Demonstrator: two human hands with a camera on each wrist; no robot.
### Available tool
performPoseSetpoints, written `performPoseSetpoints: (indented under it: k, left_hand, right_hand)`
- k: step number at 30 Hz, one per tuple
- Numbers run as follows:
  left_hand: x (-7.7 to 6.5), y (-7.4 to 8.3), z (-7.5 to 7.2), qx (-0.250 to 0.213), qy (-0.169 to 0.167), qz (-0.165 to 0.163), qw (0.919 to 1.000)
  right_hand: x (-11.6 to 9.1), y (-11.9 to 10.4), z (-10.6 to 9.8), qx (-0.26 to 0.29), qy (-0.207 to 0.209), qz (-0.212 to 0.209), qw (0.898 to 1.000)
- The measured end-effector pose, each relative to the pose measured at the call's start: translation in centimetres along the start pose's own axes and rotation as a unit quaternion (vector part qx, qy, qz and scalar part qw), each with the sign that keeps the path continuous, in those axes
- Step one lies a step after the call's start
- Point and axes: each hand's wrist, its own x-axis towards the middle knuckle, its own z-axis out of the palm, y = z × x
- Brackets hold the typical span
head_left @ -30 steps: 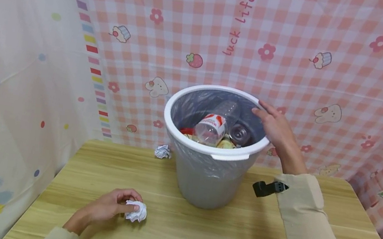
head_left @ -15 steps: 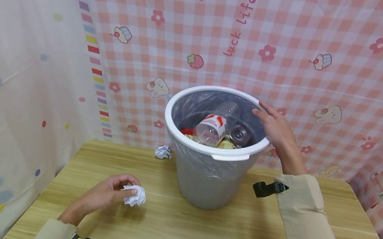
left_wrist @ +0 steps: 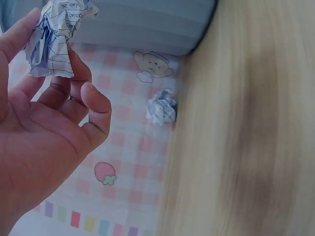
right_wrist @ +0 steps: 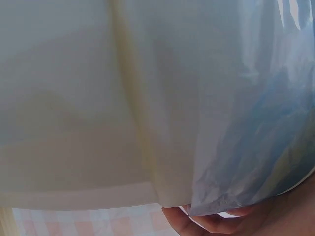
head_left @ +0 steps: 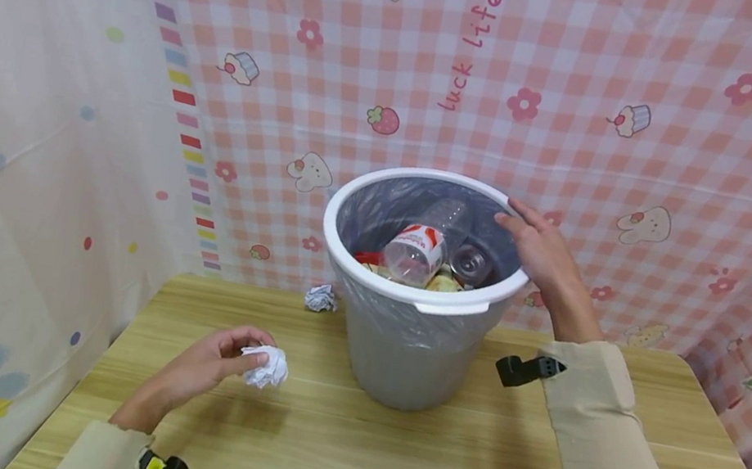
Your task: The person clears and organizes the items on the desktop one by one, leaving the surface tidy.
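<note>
In the head view my left hand (head_left: 205,364) pinches a crumpled paper ball (head_left: 267,367) above the table, left of the trash can. The left wrist view shows print and ruled lines on this paper (left_wrist: 56,37), held between thumb and fingers. My right hand (head_left: 545,250) grips the white rim of the grey trash can (head_left: 401,355) at its right side, thumb on the inside. A plastic bag lines the can. Inside lie a clear plastic cup (head_left: 413,253) with a red-and-white label and other clear plastic pieces. The right wrist view shows fingers (right_wrist: 216,223) under the can's edge.
A second crumpled paper ball (head_left: 320,298) lies at the table's back edge, left of the can. The wooden table (head_left: 382,468) meets a pink checked curtain (head_left: 274,126) behind and a white patterned curtain (head_left: 50,130) at left.
My left hand has lifted the paper ball off the lower left of the table and moved it a little away from me. My right hand stays on the rim.
</note>
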Motion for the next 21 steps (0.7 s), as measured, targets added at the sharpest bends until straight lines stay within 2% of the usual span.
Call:
performPoseSetpoints:
  k: [7,21]
  left_hand:
    - [0.0,0.9,-0.3,-0.002,0.018,-0.001,0.9998]
    - [-0.4,2.6,-1.7,-0.014,0.042,0.055,0.9975]
  right_hand:
    - [0.0,0.1,0.0,-0.003,0.001,-0.005,1.000]
    - [-0.1,0.0,0.1,0.009,0.000,0.010,1.000]
